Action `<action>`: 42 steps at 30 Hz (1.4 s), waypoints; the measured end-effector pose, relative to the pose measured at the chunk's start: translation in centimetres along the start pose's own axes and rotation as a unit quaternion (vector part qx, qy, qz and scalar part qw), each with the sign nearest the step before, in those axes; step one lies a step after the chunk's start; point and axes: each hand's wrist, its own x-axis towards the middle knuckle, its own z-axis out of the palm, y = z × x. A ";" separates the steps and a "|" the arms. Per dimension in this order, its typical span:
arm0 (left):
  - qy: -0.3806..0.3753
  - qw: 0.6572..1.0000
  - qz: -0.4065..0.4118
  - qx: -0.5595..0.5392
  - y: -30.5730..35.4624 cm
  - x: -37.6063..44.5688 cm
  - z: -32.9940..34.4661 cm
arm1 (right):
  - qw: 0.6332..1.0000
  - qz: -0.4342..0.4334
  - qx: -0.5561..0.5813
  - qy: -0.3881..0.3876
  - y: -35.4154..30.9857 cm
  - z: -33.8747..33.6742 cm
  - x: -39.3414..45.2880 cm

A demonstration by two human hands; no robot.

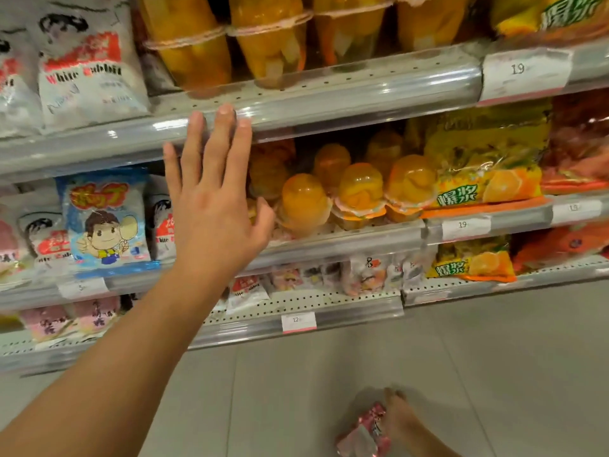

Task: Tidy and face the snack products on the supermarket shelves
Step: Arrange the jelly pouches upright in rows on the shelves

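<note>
My left hand reaches up, fingers spread wide, toward the orange jelly cups at three o'clock on the middle shelf. At five o'clock, my right hand pinches a pink wrapped snack packet.

"White Rabbit" on white bag, "19" on shelf tag

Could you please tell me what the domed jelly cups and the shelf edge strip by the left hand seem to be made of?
Jelly cups: apparently clear glossy plastic, orange contents showing through, highlights on the domes. Shelf edge strip: seemingly transparent plastic over grey, probably metal, shelving; it reflects light.
</note>
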 end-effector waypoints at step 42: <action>-0.436 0.866 0.014 -0.246 2.5 16.6 -24.1 | 0.919 -0.185 0.203 0.283 -22.6 -52.8 -45.7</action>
